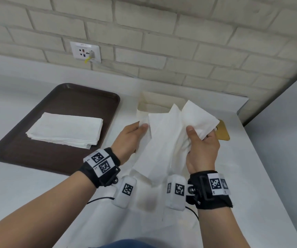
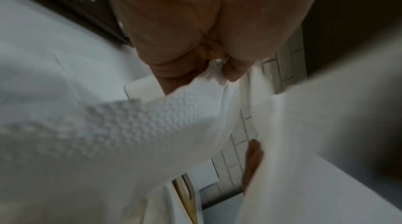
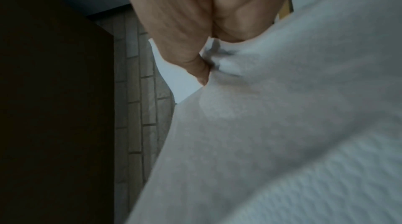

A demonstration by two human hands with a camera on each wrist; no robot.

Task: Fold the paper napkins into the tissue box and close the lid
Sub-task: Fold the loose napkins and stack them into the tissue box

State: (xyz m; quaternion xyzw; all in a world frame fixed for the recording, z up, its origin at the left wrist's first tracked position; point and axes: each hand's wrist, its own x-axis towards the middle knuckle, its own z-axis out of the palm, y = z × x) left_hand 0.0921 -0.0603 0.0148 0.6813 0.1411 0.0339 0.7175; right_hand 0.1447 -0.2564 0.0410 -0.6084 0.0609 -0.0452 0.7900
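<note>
A: How will that thin white embossed paper napkin (image 1: 163,140) handle?

B: Light and limp, I'd judge — no stiffness of its own, so it sags wherever it is not held, and a hard tug would likely tear it. Best taken at the edges or corners, a pinch on each side, so the sheet stays spread for the fold.

A: And the hands?

B: Apart, one at each side of the sheet. The left hand (image 1: 129,140) pinches the left edge between thumb and fingers; the right hand (image 1: 202,145) has thumb and fingers closed on a bunched part of the right side. The right wrist view shows the paper gathered into creases at that thumb.

A: How does the napkin look?

B: Opened out and rumpled, upper corners standing up, lower end hanging toward the white counter (image 1: 36,194). The left wrist view shows a dimpled, quilted texture.

A: Where is it?

B: In the air in front of the open cream-white rectangular tissue box (image 1: 154,102), hiding part of it. The flat tan wooden lid (image 1: 223,130) lies just right of the box, behind the right hand — still off. More napkins wait as a folded white stack (image 1: 65,129) on the dark brown plastic tray (image 1: 18,149), well to the left.
</note>
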